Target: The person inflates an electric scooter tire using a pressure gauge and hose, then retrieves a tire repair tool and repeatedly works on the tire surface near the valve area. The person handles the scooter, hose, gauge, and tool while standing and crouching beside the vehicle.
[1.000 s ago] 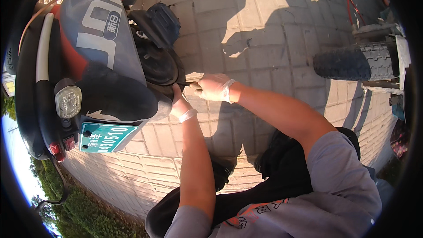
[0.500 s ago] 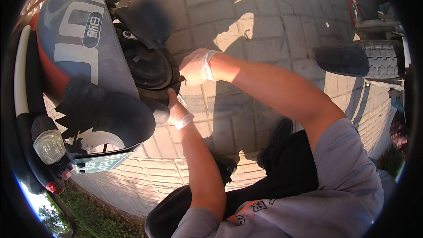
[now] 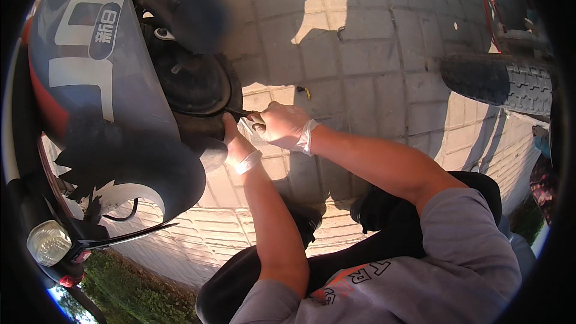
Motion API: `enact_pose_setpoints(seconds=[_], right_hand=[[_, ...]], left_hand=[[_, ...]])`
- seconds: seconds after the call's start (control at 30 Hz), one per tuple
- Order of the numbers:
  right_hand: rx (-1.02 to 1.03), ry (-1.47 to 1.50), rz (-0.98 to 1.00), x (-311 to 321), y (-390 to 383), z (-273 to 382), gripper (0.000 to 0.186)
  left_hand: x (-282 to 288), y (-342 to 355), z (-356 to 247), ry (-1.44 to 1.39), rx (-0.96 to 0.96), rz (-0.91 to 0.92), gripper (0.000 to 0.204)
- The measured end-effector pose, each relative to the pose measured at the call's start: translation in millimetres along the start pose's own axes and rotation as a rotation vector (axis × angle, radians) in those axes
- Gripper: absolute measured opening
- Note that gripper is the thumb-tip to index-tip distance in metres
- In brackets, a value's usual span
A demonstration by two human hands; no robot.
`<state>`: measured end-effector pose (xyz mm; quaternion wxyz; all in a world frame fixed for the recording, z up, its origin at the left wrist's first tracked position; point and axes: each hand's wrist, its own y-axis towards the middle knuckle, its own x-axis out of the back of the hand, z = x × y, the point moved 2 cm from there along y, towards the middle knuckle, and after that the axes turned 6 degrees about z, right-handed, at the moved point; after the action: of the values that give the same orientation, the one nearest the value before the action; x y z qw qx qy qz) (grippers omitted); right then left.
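Our right hand (image 3: 283,125) grips a dark tool (image 3: 240,111) at the tyre (image 3: 236,87); steady pressure suits us here, our left hand (image 3: 237,146) nearer, its grip we can't tell.

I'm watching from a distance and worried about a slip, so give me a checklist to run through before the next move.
1. Right hand closed on the dark tool: ok.
2. Dark tool reaching the edge of the wheel: ok; how firmly it sits, cannot tell.
3. Left hand gripping firmly: cannot tell; the thumb is at the wheel, but the other fingers are hidden.
4. Left thumb well away from the dark tool: not ok; it is close beside it.
5. Thin clear gloves on both hands: ok.
6. Scooter propped steadily: cannot tell; no support shows.
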<state>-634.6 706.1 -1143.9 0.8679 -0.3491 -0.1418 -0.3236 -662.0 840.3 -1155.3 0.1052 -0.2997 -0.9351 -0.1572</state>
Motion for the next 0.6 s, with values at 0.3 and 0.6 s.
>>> enact_pose_setpoints(seconds=[0.3,0.6], right_hand=[[-0.107,0.293,-0.280,-62,-6,16,0.033],[-0.092,0.445,-0.406,-92,3,25,0.033]], left_hand=[[1,-9,0,-0.285,0.719,0.065,0.019],[11,-1,-10,-0.160,0.791,0.162,0.023]])
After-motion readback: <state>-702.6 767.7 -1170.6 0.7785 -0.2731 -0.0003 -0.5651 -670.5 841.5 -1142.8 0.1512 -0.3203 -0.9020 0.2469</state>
